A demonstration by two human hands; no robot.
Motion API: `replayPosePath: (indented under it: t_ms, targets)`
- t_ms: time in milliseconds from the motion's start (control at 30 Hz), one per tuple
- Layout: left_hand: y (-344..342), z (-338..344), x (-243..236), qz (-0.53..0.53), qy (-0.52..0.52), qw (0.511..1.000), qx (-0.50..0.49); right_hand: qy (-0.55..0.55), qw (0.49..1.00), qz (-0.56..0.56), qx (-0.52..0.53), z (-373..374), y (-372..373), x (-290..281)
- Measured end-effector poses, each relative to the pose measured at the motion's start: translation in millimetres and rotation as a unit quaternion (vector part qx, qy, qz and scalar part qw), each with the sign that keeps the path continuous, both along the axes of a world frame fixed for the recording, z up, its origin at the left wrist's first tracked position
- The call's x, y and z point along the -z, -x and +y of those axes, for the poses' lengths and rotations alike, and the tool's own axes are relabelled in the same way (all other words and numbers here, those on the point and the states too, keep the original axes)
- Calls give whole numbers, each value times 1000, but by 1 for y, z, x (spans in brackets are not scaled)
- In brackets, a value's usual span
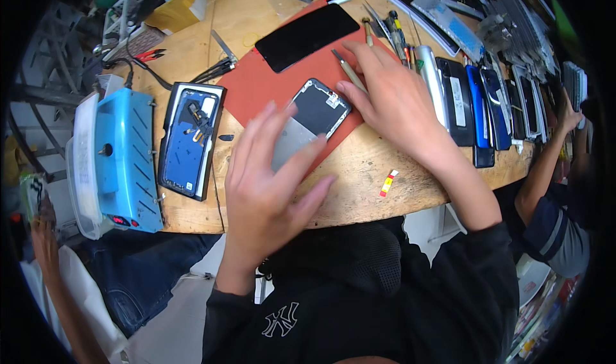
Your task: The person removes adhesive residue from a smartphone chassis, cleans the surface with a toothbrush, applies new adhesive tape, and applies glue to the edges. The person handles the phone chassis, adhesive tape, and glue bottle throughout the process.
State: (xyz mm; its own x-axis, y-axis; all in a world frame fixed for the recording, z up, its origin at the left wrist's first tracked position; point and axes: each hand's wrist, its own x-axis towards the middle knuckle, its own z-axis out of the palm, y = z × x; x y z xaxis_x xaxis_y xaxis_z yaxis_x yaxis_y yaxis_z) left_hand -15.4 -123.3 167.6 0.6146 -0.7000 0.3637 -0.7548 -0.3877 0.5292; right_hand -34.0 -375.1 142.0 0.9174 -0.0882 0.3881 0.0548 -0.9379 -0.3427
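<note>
On matte red mat [247, 98], rectangular panel [316, 112]

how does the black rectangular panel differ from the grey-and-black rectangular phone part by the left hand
The black rectangular panel shows a plain dark face; the grey-and-black rectangular phone part has dark and grey sections. The panel is uncovered, while the left hand partly hides the part. Both rest at least partly on the red mat.
</note>
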Motion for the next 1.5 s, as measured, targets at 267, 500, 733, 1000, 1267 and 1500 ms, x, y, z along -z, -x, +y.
replayPosePath:
  t_ms: [267,500,733,1000,1267,1500]
  targets:
    - [-10,-22,20,17,-78,996,-40,-134,991,4,22,2,14,-17]
    - [-13,-20,23,42,-89,994,-38,-216,969,117,-7,16,26,-17]
    - [-11,-22,25,41,-106,992,-49,-174,971,163,-3,23,13,-24]
    - [-13,-22,25,46,-111,992,-39,-137,971,195,-18,21,7,-32]
    - [-12,-24,24,42,-119,991,-43,-78,967,244,-14,28,-2,-46]
    - [-11,-24,25,25,-123,991,-46,-22,952,301,-50,22,-16,-59]
